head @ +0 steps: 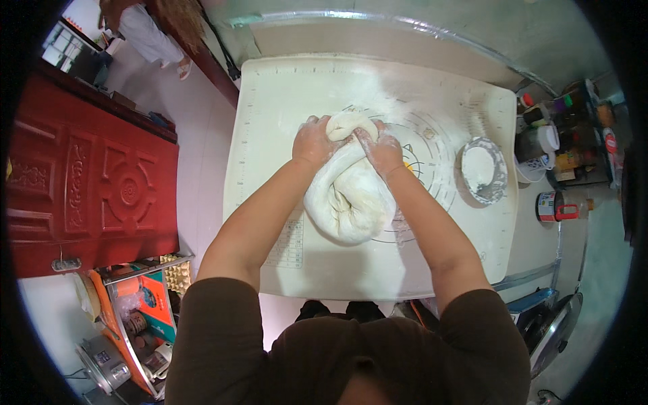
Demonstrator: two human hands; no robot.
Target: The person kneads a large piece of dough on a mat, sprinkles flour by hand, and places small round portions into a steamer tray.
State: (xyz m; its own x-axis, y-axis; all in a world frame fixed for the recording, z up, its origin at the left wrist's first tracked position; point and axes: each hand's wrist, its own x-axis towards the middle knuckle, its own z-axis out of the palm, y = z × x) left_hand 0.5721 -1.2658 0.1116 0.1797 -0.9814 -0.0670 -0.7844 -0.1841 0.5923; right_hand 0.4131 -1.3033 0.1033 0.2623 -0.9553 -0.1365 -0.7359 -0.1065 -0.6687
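A large mass of floured dough (349,202) lies coiled on a pale kneading mat (283,86) with printed rings and rulers. Its narrower far end is folded over between my hands. My left hand (313,142), dusted with flour, is closed around the left side of that end. From the right, my right hand (380,147) grips the same end, its thumb pressed onto the dough. Some of the fingers are hidden. Loose flour is scattered over the mat around and beyond the dough.
A bowl of flour (478,169) sits on the mat's right side. Jars (547,139) and a red-handled container (564,211) stand farther right. A wall borders the far edge. Left are a red door (126,192) and a loaded shelf rack (147,304); a person (147,35) is beyond the doorway.
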